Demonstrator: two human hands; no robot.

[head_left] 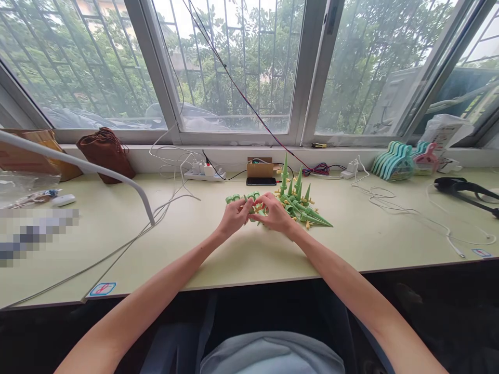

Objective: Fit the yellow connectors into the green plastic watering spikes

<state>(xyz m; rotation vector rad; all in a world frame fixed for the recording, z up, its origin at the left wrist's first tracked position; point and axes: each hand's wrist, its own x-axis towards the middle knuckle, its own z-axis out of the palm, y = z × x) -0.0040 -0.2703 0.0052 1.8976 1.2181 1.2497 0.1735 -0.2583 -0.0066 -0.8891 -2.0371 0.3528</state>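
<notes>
Over the middle of the desk my two hands come together. My left hand [235, 215] is closed around a small green plastic spike [246, 198], mostly covered by the fingers. My right hand [275, 214] bends thumb and fingers in a pinch against the left fingertips; what it grips there is hidden. Just beyond the left hand lies a short row of green capped spikes [233, 198]. To the right of the right hand is a heap of green cone-shaped spikes [312, 214] with small yellow valve-like pieces among them. Several spikes stand upright [285, 174], points up.
Behind the hands are a black phone [261, 181], a small cardboard box [260, 167] and a power strip [205, 175]. Cables [171, 202] cross the desk's left side. Teal hangers [393, 160] and a black strapped object [463, 189] sit at right; a brown pouch [105, 156] at left.
</notes>
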